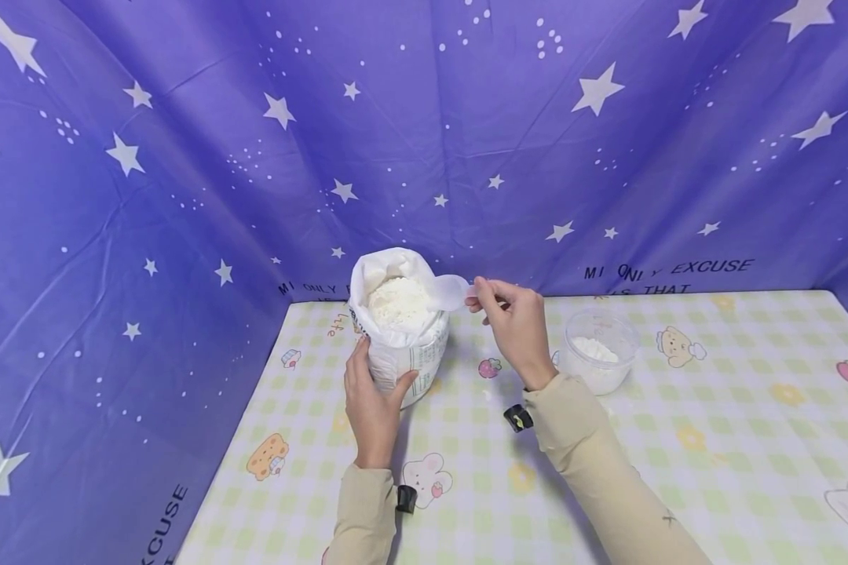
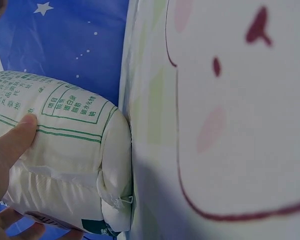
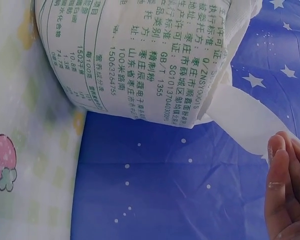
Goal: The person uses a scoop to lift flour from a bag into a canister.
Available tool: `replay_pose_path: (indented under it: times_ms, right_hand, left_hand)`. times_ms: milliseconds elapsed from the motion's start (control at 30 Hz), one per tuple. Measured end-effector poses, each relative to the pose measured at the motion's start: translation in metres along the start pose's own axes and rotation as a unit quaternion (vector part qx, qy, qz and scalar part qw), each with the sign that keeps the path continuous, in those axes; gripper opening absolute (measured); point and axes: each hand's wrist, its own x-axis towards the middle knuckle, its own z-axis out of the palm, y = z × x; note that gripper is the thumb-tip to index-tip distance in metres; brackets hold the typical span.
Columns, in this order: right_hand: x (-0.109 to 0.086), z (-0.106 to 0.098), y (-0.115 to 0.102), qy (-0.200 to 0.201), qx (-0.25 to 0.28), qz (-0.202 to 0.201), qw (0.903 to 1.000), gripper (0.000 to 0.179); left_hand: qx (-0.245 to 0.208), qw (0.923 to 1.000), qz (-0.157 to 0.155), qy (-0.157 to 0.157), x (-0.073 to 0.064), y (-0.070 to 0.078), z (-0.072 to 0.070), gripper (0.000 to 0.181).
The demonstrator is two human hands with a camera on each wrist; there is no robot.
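Observation:
An open white bag of flour [image 1: 424, 357], printed in green, stands upright on the table with its top edge folded outward. Loose pale flour [image 1: 399, 304] shows inside the mouth. My left hand [image 1: 373, 400] grips the bag's near side, the thumb [image 2: 21, 132] lying across the printed panel and the fingers round the other side. With thumb and fingertips, my right hand [image 1: 517, 322] pinches the handle of a translucent white scoop [image 1: 449, 293]. The scoop's bowl reaches over the right rim of the bag, and its tip is hidden behind the bag in the right wrist view.
Right of the bag, beyond my right wrist, a clear round plastic tub [image 1: 626, 357] holds some white flour. A checked tablecloth [image 1: 742, 408] with cartoon prints covers the table. A purple star-patterned curtain [image 1: 396, 133] hangs close behind the bag.

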Motion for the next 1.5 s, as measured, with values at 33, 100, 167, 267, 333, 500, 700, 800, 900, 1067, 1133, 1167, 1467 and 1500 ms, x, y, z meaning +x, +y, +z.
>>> replay_pose_path:
  times_ms: [33,100,167,267,333,500,700,800,900,1067,1133,1167,1467,1500]
  right_hand:
    - [0.000,0.000,0.000,-0.001,0.003,0.001,1.0000,0.036]
    - [0.001,0.001,0.001,-0.005,0.010,0.003,0.9999,0.036]
    - [0.001,0.000,0.001,-0.008,0.019,0.008,0.9998,0.036]
    - [0.000,-0.001,0.002,-0.012,0.025,0.015,0.9995,0.036]
    - [0.000,-0.002,0.003,-0.013,0.030,0.020,0.9993,0.035]
    - [0.000,-0.003,-0.001,-0.014,0.030,0.027,0.9991,0.032]
    - [-0.002,-0.006,-0.023,-0.021,0.019,0.030,0.9991,0.029]
    - [-0.004,-0.008,-0.034,-0.022,0.021,0.029,0.9991,0.028]
    - [-0.004,-0.009,-0.032,-0.015,0.027,0.025,0.9992,0.028]
    - [-0.002,-0.007,-0.011,-0.006,0.039,0.020,0.9990,0.029]
    - [-0.001,-0.006,-0.004,-0.009,0.043,0.017,0.9989,0.030]
    - [-0.001,-0.006,-0.002,-0.011,0.043,0.015,0.9989,0.031]
    - [-0.003,0.004,0.002,0.005,-0.020,-0.006,0.9998,0.033]
    - [-0.003,0.006,0.002,0.007,-0.025,-0.006,0.9996,0.032]
  left_hand:
    - [0.000,1.0000,0.000,0.000,0.000,0.000,0.000,0.089]
    - [0.000,1.0000,0.000,0.000,0.000,0.000,0.000,0.089]
    - [0.001,1.0000,0.000,-0.001,0.000,-0.001,0.001,0.089]
    - [0.002,1.0000,0.000,-0.002,0.000,-0.001,0.001,0.089]
    - [0.003,1.0000,0.000,-0.002,0.000,-0.001,0.001,0.089]
    - [0.006,1.0000,0.000,0.001,0.000,-0.001,0.000,0.090]
    - [0.007,1.0000,-0.001,0.001,-0.001,-0.002,0.000,0.090]
    - [0.008,1.0000,-0.003,0.000,-0.001,-0.002,0.001,0.089]
    - [0.008,1.0000,-0.005,0.000,-0.001,-0.002,0.001,0.090]
    - [0.010,0.9999,-0.006,-0.004,0.001,-0.001,0.000,0.090]
    - [0.011,0.9999,-0.005,-0.004,0.001,-0.001,0.000,0.090]
    - [0.011,0.9999,-0.006,-0.003,0.001,-0.001,0.000,0.090]
    - [0.004,1.0000,-0.007,-0.005,0.000,-0.001,0.001,0.090]
    - [0.004,1.0000,-0.008,-0.005,0.000,-0.002,0.001,0.090]
